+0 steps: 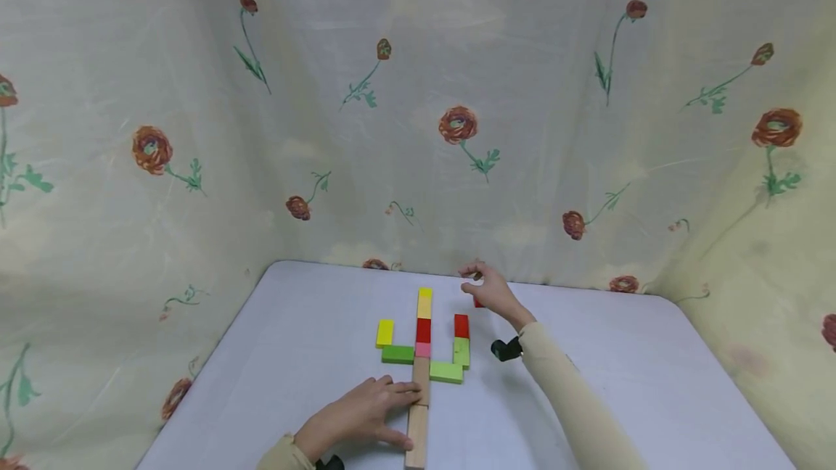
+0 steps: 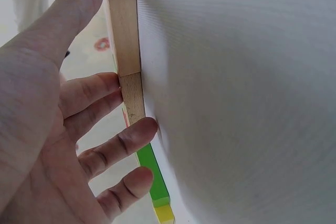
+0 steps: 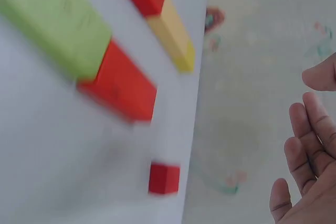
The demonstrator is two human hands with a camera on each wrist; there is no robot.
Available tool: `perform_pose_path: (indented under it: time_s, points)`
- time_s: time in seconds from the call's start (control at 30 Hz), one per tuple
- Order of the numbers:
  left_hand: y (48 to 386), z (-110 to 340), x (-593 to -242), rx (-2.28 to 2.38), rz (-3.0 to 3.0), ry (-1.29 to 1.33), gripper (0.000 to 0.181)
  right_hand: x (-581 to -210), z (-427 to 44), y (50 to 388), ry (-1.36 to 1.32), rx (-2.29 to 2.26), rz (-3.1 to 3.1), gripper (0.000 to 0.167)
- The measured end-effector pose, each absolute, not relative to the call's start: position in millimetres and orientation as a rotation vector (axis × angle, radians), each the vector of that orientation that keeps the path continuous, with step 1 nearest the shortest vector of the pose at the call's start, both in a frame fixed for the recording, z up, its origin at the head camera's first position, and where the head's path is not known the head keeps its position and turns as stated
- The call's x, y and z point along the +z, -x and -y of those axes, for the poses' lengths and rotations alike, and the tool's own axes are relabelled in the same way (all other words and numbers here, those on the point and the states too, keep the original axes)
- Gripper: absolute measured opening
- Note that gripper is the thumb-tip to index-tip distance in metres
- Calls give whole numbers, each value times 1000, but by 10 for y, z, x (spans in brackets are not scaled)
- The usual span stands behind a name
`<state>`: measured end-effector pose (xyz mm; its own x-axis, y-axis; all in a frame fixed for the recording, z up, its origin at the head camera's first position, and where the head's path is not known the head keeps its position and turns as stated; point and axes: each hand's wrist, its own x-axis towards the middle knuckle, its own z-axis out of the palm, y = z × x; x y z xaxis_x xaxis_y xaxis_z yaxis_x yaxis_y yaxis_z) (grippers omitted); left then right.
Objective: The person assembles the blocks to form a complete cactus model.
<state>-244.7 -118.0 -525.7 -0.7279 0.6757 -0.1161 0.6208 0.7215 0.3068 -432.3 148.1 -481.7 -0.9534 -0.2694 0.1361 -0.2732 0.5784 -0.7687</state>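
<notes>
My left hand (image 1: 366, 412) touches the side of two plain wooden blocks laid end to end. In the left wrist view its thumb is against the nearer plain block (image 2: 123, 24), and its spread fingertips reach the farther one (image 2: 133, 95). Beyond these, the column continues with a pink block (image 1: 423, 349), a red block (image 1: 424, 330), and pale and yellow pieces (image 1: 425, 303). My right hand (image 1: 493, 296) hovers over the far part of the table, thumb and fingers apart, holding nothing. Below it, a small red cube (image 3: 164, 178) lies alone, partly hidden in the head view.
Left of the column are a green block (image 1: 398, 355) and a yellow block (image 1: 385, 334). On the right, two light green blocks (image 1: 446, 373) and a red block (image 1: 461, 326) form a bent branch. Flower-printed cloth (image 1: 418, 129) hangs around the white table (image 1: 313, 325).
</notes>
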Motion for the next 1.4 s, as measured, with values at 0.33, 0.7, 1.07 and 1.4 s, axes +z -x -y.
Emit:
perform_pose_path:
  time_s: [0.33,0.7,1.07,1.4]
  points:
    - [2454,1160,-5251,362,-2694,-1002,80,-5056,-2033,4439,-351,1355,2820,45]
    - [2452,1193,-5258,383,-2697,-1016,78,-5328,-2097,4451,-253,1429,2936,52]
    - [2442,1184,-5235,394,-2688,-1021,76,-5489,-2005,4539,-217,1344,3043,57]
    - [2459,1197,-5241,378,-2693,-1016,78,-5581,-1980,4613,-212,1278,3050,49]
